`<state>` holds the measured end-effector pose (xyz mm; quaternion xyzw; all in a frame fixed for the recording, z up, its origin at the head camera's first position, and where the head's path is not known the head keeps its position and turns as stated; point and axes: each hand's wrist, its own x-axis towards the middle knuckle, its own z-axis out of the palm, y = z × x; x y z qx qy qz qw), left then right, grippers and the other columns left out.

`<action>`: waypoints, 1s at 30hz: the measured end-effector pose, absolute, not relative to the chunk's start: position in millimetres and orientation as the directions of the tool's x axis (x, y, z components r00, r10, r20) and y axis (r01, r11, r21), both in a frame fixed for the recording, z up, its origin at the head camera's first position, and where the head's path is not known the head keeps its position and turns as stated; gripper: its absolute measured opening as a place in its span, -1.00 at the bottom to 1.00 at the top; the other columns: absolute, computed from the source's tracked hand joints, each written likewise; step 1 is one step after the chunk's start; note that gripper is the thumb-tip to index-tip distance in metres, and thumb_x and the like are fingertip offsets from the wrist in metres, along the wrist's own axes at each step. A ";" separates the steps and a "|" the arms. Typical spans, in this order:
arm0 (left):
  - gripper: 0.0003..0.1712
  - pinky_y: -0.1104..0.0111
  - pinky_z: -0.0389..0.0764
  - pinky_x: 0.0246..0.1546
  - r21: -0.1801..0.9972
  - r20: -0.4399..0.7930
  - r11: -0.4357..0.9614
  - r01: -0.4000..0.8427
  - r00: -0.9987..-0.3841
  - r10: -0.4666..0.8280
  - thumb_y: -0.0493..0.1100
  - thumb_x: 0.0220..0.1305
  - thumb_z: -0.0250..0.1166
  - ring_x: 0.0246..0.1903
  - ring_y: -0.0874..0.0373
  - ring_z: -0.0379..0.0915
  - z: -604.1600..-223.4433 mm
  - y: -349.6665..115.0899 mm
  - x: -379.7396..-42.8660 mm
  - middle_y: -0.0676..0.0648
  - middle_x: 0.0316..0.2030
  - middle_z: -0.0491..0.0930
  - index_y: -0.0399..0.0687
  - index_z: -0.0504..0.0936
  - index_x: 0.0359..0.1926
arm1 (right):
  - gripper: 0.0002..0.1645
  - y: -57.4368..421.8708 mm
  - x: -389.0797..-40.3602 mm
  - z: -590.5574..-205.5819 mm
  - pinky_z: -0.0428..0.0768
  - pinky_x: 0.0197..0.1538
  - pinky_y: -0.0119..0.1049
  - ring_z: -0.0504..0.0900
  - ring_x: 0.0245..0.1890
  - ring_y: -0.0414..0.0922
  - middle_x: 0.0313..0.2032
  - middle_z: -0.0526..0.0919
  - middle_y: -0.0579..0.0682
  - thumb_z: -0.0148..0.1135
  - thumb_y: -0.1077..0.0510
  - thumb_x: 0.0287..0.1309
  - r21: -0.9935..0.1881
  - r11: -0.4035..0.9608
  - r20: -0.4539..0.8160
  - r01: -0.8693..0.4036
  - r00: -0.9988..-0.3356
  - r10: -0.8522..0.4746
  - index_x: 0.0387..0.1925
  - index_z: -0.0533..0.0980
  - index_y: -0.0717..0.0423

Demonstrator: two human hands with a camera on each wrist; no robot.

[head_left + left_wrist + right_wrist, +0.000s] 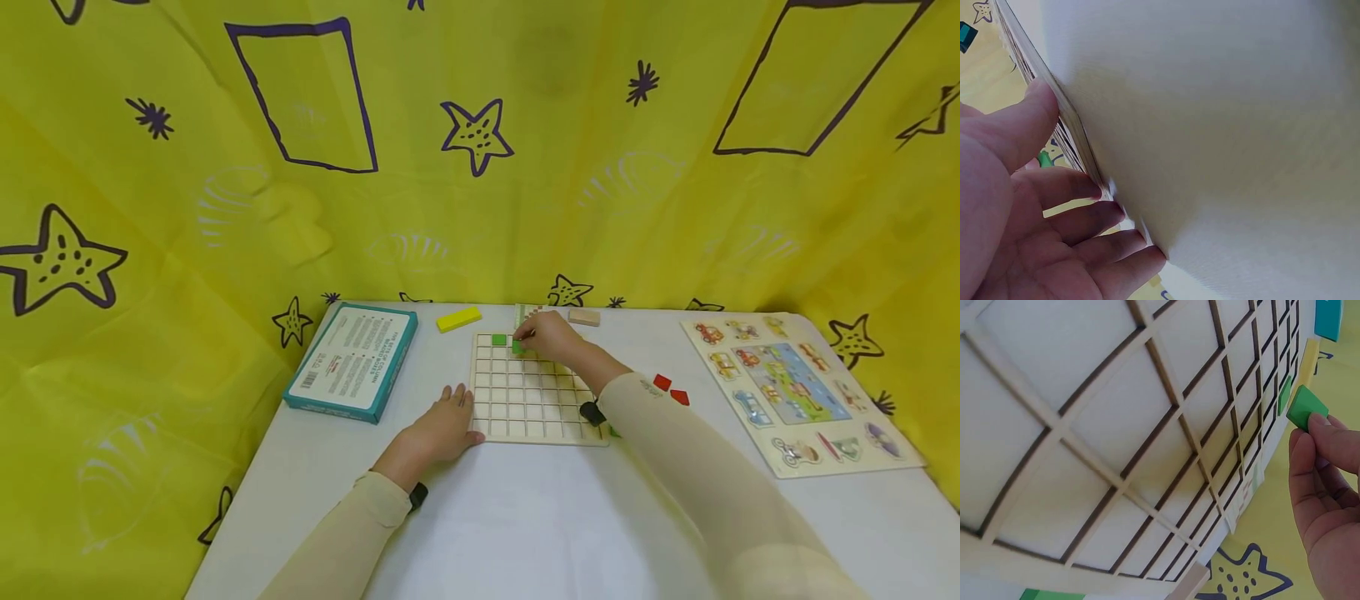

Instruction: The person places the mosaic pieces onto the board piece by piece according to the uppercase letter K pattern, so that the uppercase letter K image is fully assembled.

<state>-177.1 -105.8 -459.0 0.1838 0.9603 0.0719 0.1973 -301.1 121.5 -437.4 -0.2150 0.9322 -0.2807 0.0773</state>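
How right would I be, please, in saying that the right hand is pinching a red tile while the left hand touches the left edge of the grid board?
Not quite: the tile is green, not red, as the right wrist view shows. The right hand is indeed pinching it while the left hand touches the left edge of the grid board.

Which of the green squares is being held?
The green square pinched by the right hand. Another green square lies flat in the far row of the grid board, untouched; the green bit beside the right sleeve is unheld too.
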 end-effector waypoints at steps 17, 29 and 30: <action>-0.08 0.03 0.18 0.43 0.201 -0.341 0.916 0.347 -0.852 0.398 0.15 0.44 0.19 0.50 -0.29 -0.08 -456.7 -106.8 -175.7 -0.36 0.51 0.05 -0.41 0.12 0.50 | -0.81 98.4 -308.6 -447.8 0.65 0.01 -0.12 0.67 -0.03 0.04 -0.10 0.75 0.10 0.32 0.32 0.28 -0.616 0.714 -0.016 -0.333 -0.901 -0.434 -0.10 0.73 0.23; -0.08 0.03 0.16 0.44 0.209 -0.347 0.921 0.328 -0.856 0.384 0.14 0.44 0.20 0.50 -0.27 -0.10 -454.1 -106.0 -174.4 -0.34 0.52 0.04 -0.40 0.11 0.51 | -0.78 88.7 -308.8 -454.1 0.63 0.07 -0.11 0.66 0.01 0.07 -0.06 0.73 0.15 0.28 0.32 0.31 -0.628 0.704 -0.026 -0.332 -0.895 -0.446 -0.05 0.70 0.28; -0.08 0.03 0.16 0.44 0.208 -0.346 0.921 0.330 -0.856 0.384 0.14 0.44 0.20 0.50 -0.27 -0.10 -454.4 -106.1 -174.7 -0.34 0.52 0.04 -0.40 0.11 0.51 | -0.77 88.1 -308.8 -454.4 0.64 0.07 -0.12 0.66 0.01 0.07 -0.06 0.73 0.15 0.28 0.31 0.32 -0.622 0.708 -0.028 -0.334 -0.894 -0.446 -0.04 0.70 0.27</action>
